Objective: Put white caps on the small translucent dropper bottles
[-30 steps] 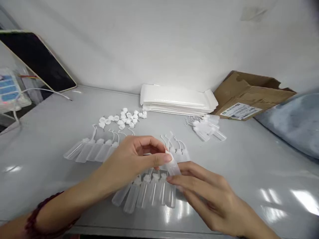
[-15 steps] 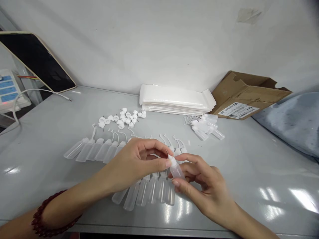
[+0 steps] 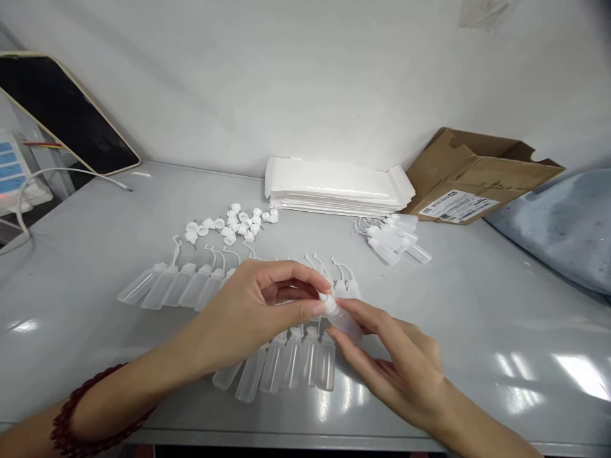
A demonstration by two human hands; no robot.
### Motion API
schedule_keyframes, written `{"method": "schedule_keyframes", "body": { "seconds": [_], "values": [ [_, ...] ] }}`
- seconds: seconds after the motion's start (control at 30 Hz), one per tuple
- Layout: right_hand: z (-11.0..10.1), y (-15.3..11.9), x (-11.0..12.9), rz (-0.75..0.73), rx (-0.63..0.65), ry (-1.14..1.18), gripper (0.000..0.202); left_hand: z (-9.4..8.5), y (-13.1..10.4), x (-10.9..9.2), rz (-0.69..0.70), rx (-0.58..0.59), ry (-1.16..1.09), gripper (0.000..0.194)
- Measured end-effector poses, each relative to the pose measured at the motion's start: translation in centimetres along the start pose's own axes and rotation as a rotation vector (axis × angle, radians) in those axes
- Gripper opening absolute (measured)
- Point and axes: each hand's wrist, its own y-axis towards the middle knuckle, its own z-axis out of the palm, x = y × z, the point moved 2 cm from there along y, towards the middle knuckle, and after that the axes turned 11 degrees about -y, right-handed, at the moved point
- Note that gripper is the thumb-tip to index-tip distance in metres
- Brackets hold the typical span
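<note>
Between my hands is a small translucent squeeze bottle [image 3: 347, 323] with a white cap [image 3: 329, 303], tilted with its top to the upper left. My left hand [image 3: 274, 299] pinches the cap between thumb and forefinger. Around the bottle's body, the fingers of my right hand [image 3: 394, 356] are closed. Rows of similar bottles lie under and beside my left hand, one row of bottles [image 3: 179, 286] to the left and another row of bottles [image 3: 291, 362] nearer me. Some carry thin curled white straps. Loose white needle caps [image 3: 238, 222] are scattered beyond the left row.
A stack of white padded envelopes [image 3: 337, 184] lies against the wall. Right of it stand an opened cardboard box [image 3: 477, 175] and a pile of bottles [image 3: 394, 238]. A phone [image 3: 67, 114] leans at the left, near a white cable [image 3: 81, 172] and power strip [image 3: 16, 175]. Grey fabric [image 3: 563, 222] lies far right.
The bottle has tipped further over to the right, and my right hand has shifted its grip along the body. My left hand stays on the cap. The view has shifted slightly.
</note>
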Motion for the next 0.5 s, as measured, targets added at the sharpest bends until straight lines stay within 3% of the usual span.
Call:
{"method": "schedule_keyframes", "body": {
  "seconds": [0.23, 0.37, 0.5],
  "values": [
    [-0.05, 0.05, 0.09, -0.134, -0.069, -0.153, 0.029, 0.15, 0.07, -0.36, -0.023, -0.042, 0.133, 0.017],
    [-0.04, 0.17, 0.17, -0.168, -0.103, -0.200, 0.028, 0.45, 0.03, -0.50, -0.057, -0.009, 0.216, 0.017],
    [-0.15, -0.01, 0.14, -0.136, -0.029, -0.131, 0.033, 0.39, 0.00, -0.51, -0.020, 0.004, 0.263, 0.019]
  ]
}}
